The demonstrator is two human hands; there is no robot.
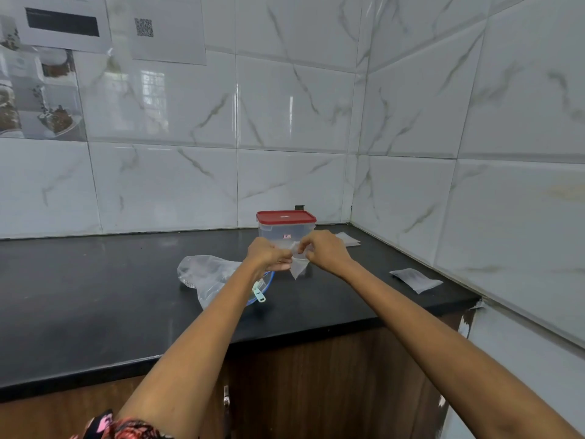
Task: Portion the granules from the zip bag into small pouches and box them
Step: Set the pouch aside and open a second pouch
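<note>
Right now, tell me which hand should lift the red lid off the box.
Probably the right hand: it sits nearest the box and its red lid. Both hands pinch the small pouch, so the left hand must hold it alone first.

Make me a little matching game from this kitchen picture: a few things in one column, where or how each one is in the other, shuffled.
Things:
1. clear box with red lid
2. small pouch
3. large zip bag
4. filled pouch

States:
A. lying flat on the counter near the right wall
B. pinched between the left hand and right hand
C. standing closed behind the hands
D. crumpled on the counter left of the hands

Pairs: 1-C, 2-B, 3-D, 4-A
</note>
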